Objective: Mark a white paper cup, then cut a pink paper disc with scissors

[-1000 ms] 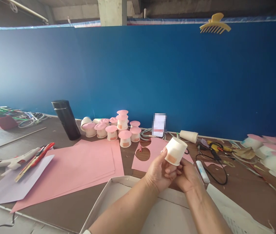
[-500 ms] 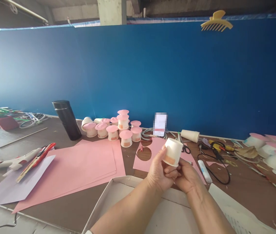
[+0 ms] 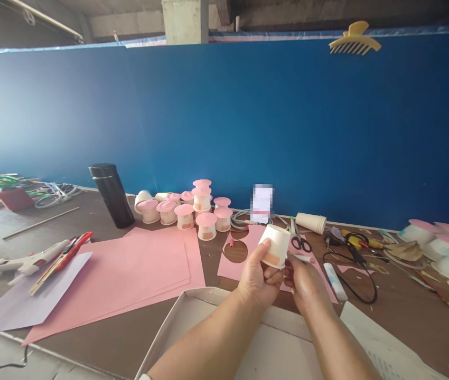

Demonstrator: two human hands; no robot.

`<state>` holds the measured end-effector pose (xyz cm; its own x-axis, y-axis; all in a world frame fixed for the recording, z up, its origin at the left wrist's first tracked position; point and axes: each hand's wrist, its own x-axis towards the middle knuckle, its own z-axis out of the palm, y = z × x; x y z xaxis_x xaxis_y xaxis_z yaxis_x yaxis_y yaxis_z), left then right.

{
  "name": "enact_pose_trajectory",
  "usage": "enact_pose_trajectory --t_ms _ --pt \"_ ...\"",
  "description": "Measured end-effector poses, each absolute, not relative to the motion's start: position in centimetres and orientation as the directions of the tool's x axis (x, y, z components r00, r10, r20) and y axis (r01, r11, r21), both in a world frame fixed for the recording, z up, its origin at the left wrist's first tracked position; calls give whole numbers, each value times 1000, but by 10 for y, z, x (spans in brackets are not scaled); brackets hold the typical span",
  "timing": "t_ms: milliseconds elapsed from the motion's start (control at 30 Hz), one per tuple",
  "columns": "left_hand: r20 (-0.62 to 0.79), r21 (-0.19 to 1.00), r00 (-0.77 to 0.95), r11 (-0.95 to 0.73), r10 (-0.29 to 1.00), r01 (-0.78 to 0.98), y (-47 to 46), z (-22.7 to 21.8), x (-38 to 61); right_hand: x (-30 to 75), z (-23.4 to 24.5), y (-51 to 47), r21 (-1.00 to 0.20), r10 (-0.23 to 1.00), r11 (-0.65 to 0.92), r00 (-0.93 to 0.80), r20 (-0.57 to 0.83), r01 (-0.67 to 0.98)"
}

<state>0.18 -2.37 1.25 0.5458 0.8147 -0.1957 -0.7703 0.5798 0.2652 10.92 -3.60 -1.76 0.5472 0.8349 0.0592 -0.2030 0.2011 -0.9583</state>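
My left hand (image 3: 256, 279) is closed around an upside-down white paper cup (image 3: 276, 244). The cup leans slightly and has a small orange-brown patch low on its side. My right hand (image 3: 307, 279) is just right of the cup's rim, its fingers curled inward. What those fingers hold, if anything, I cannot make out; a pale, slim piece shows by the knuckles. Beneath the hands lie a pink sheet (image 3: 254, 240) with a round hole cut in it and an open shallow white box (image 3: 204, 295). Black-handled scissors (image 3: 301, 243) rest beyond my right hand.
Several pink-topped cups (image 3: 207, 224) stand at the back, beside a black flask (image 3: 111, 195). Leftward are pink sheets (image 3: 129, 264), a red cutter knife (image 3: 64, 258) and a glue gun (image 3: 30, 258). Stacked cups (image 3: 310, 222), a glue stick (image 3: 334, 281) and cables (image 3: 371, 295) lie right.
My right hand has drawn away to the right from under the cup, uncovering the scissors. My left hand has shifted the cup slightly left and still grips it.
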Motion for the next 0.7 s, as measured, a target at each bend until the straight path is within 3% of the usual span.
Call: enact_pose_trajectory --t_ms 33,67,133,200,300,467,700 --pt "-217 278 522 565 825 -777 -23 12 2 111 -15 -38 -972 815 179 576 62 -150" --pt "-239 290 499 551 833 -782 -22 11 2 113 -12 -40 -990 775 138 619 126 29" --pt "-268 321 456 525 849 -789 -19 8 2 113 -3 -46 -937 653 103 688 317 334" --pt "-266 371 423 497 866 -784 -17 5 2 109 6 -53 -863 556 140 682 475 486" --pt "-249 467 381 455 891 -758 -14 0 2 101 13 -62 -798 486 243 642 592 552" --pt "-255 563 320 409 912 -718 -14 -3 6 98 10 -65 -696 513 393 485 708 601" --pt "-226 611 312 383 923 -693 -16 -5 9 96 14 -64 -580 495 364 376 783 729"
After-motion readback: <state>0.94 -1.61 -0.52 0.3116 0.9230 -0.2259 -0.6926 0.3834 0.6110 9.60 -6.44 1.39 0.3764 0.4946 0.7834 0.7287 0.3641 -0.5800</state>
